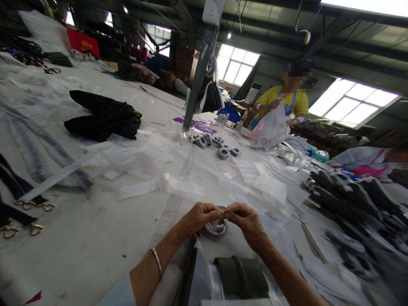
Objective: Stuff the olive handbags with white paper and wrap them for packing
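My left hand (205,219) and my right hand (245,221) meet at the middle front of the table, fingertips pinched together. Between them is a thin piece of pale, see-through plastic film (218,222). Just below and behind the fingers lies a coiled grey strap (216,231), partly hidden by my hands. Closer to me, between my forearms, rests a dark olive folded item (242,276) with clear plastic about it. A dark, flat edge of some item (188,267) stands beside it on the left, partly cut off.
More coiled grey straps (223,152) lie near a metal post (199,80). Black cloth (102,114) and straps with gold-coloured hooks (35,206) are on the left. Plastic sheets (178,187) cover much of the white table. Dark bundles (357,204) pile up right. A co-worker (299,100) holds a plastic bag.
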Available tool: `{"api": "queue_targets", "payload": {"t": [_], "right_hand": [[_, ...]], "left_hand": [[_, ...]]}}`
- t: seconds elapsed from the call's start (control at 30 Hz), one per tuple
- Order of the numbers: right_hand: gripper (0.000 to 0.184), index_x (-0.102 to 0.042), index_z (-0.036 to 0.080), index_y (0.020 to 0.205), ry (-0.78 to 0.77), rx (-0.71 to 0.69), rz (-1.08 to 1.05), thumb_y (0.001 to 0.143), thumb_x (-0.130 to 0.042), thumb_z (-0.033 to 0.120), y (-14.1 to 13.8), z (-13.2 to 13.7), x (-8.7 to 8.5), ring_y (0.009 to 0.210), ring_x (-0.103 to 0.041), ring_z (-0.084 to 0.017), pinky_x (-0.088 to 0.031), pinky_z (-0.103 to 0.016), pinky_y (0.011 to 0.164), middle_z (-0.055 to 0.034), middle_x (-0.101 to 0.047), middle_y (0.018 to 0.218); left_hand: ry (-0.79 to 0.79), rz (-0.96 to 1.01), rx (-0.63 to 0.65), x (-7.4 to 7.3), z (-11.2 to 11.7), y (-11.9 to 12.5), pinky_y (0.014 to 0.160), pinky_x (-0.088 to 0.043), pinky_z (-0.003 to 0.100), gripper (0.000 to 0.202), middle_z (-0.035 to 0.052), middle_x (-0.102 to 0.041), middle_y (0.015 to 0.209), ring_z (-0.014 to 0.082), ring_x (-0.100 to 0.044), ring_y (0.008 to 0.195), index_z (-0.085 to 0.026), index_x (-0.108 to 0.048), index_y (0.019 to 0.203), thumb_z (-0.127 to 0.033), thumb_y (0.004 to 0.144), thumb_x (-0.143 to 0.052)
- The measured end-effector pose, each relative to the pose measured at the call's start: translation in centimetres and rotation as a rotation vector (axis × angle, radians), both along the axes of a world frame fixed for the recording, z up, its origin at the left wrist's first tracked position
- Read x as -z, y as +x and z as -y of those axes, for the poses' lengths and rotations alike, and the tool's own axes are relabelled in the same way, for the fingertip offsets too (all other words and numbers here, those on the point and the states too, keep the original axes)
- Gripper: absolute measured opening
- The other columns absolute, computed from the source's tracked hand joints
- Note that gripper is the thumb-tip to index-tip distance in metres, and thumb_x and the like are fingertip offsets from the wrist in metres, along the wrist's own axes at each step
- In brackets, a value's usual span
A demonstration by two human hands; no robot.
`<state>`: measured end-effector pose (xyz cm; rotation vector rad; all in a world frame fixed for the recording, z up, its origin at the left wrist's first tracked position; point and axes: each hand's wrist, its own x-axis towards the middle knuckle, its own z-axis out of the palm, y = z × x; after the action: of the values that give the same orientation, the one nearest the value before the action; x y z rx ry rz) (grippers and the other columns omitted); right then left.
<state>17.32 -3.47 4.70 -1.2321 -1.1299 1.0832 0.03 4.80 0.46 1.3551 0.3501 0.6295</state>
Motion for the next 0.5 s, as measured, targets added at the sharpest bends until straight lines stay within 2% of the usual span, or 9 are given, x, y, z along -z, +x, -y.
{"api": "queue_targets", "payload": {"t": [0.13, 0.33, 0.5], "right_hand": [[0.012, -0.077, 0.023, 0.077, 0.052, -0.073, -0.019, 0.072, -0.085, 0.03, -0.18, -0.08, -0.07, 0.067, -0.067, -0.017, -0.055, -0.03, 0.066, -0.0013, -0.071, 0.071], [0.014, -0.077, 0.024, 0.075, 0.106, -0.049, 0.009, 0.069, -0.086, 0.033, -0.1, -0.49, 0.62, 0.067, -0.066, -0.017, -0.055, -0.029, 0.063, -0.0016, -0.07, 0.071], [0.017, -0.076, 0.023, 0.077, 0.049, -0.025, 0.039, 0.069, -0.086, 0.034, 0.15, -0.28, 0.53, 0.069, -0.066, -0.017, -0.055, -0.028, 0.066, -0.0017, -0.072, 0.074]], "left_hand": [[-0.12, 0.073, 0.063, 0.0, 0.04, -0.19, 0.075, -0.047, 0.025, 0.03, 0.0062, -0.075, 0.083, 0.0154, -0.064, 0.077, -0.012, -0.076, 0.092, -0.04, 0.081, -0.073], [-0.153, 0.048, 0.016, -0.36, 0.19, -0.3, 0.066, -0.047, 0.022, 0.026, 0.0062, -0.074, 0.075, 0.0124, -0.063, 0.067, -0.011, -0.076, 0.088, -0.035, 0.077, -0.077], [-0.157, 0.032, -0.024, -0.51, 0.23, -0.3, 0.063, -0.047, 0.022, 0.028, 0.0059, -0.073, 0.073, 0.0128, -0.064, 0.065, -0.011, -0.075, 0.088, -0.036, 0.076, -0.077]]}}
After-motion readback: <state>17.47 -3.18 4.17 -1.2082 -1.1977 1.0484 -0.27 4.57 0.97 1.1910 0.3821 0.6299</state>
